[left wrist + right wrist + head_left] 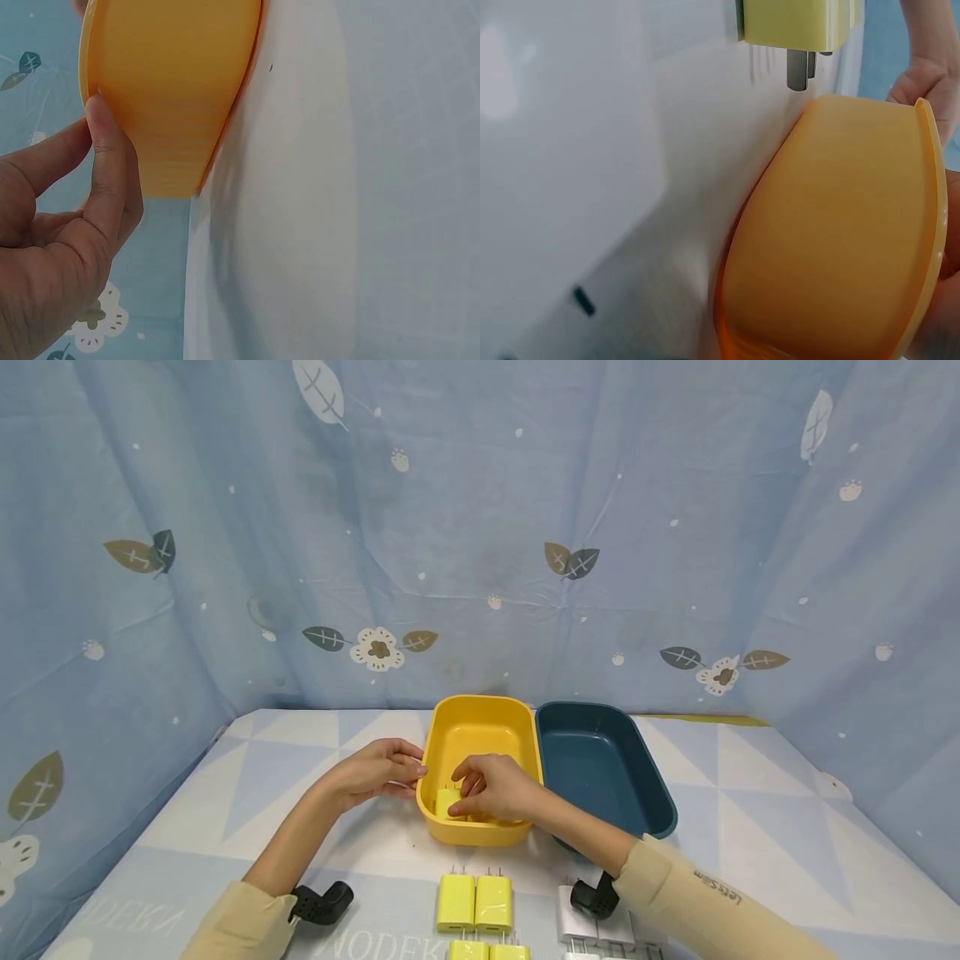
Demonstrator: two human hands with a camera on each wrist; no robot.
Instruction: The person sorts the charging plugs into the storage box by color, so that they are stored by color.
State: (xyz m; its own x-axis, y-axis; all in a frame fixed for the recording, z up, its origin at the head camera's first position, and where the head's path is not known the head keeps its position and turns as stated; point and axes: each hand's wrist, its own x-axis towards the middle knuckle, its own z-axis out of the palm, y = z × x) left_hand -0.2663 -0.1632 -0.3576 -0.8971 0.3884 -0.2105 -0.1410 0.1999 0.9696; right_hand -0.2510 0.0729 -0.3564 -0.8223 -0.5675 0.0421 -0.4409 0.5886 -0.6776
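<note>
My left hand (381,770) is at the left side of a yellow plastic bin (480,835). In the left wrist view, thumb and fingers of the left hand (82,195) pinch the rim of the bin (172,82). The right hand (495,787) reaches down inside the bin, its thumb and fingertips gripping a yellow charger plug (447,802) near the front left corner. That charger stands with its prongs up. In the right wrist view the bin's wall (832,232) covers most of the right hand (937,315) and all of the held charger.
A dark blue bin (600,768) stands against the yellow bin's right side. Several yellow chargers (456,903) lie in rows in front, prongs pointing away. Several white chargers (574,917) lie to their right, partly under the right forearm. A patterned curtain (480,527) hangs behind the table.
</note>
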